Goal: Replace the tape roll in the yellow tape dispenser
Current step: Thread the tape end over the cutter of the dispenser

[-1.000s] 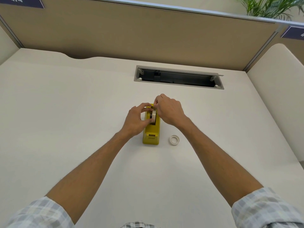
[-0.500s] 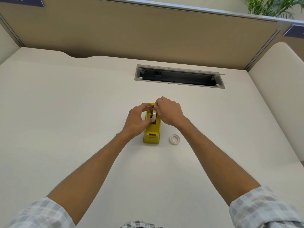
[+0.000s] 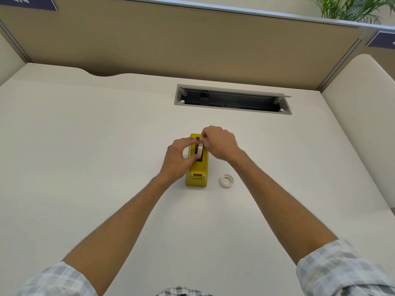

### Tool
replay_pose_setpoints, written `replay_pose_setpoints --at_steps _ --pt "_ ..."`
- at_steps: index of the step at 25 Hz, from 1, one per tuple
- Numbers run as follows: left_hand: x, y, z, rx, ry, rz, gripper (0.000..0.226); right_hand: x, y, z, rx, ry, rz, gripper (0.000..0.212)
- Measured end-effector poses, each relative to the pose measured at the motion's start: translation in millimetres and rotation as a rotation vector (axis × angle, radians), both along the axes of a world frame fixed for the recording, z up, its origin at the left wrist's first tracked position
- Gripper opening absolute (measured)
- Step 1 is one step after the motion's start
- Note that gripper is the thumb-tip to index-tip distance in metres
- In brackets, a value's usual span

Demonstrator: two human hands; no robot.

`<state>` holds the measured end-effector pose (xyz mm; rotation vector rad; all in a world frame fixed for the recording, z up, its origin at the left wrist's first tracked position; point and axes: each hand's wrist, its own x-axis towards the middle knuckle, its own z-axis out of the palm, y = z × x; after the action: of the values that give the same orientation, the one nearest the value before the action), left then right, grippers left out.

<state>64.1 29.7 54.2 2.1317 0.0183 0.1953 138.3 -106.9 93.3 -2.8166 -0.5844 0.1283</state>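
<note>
On the cream desk (image 3: 85, 146), near its middle, stands the yellow dispenser (image 3: 197, 169), its long side running away from the person and its cutter end (image 3: 197, 175) toward them. Both hands meet over its far half. The left hand (image 3: 178, 160) comes in from the left with thumb and fingers curled round a pale roll (image 3: 200, 151), which stands on edge in the dark slot on top of the dispenser. The right hand (image 3: 221, 144) reaches in from the right, its fingers bent and closed at the top of the same roll; whether it pinches the roll itself or a loose end of tape is too small to tell. How deep the roll sits in the slot is hidden by the fingers.

Just right of the dispenser's near end, apart from it, a second roll (image 3: 227, 180) lies flat on the desk, white, with an open centre. It touches neither hand.

Beyond the hands, a long grey cable tray (image 3: 233, 99) is let into the desk, its dark inside showing. A tan partition (image 3: 192, 43) closes off the far edge of the desk. A green plant (image 3: 354, 7) shows above it at the right. Both forearms are bare, with checked sleeves (image 3: 342, 272) pushed up at the bottom of the view.
</note>
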Motion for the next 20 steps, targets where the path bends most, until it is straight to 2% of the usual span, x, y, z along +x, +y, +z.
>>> replay_pose_setpoints --at_steps 8,15,20 --pt "0.6 -0.4 -3.8 0.041 -0.028 -0.007 0.036 4.0 -4.6 1.6 0.144 0.046 -0.041 0.02" --pt "-2.3 -2.8 -6.2 0.074 -0.096 -0.001 0.034 4.3 -10.6 -10.3 0.286 0.18 -0.068 0.021" --pt "-3.2 -0.2 -6.4 0.116 -0.111 -0.013 0.031 3.3 -10.8 -13.0 0.333 0.185 -0.097 0.019"
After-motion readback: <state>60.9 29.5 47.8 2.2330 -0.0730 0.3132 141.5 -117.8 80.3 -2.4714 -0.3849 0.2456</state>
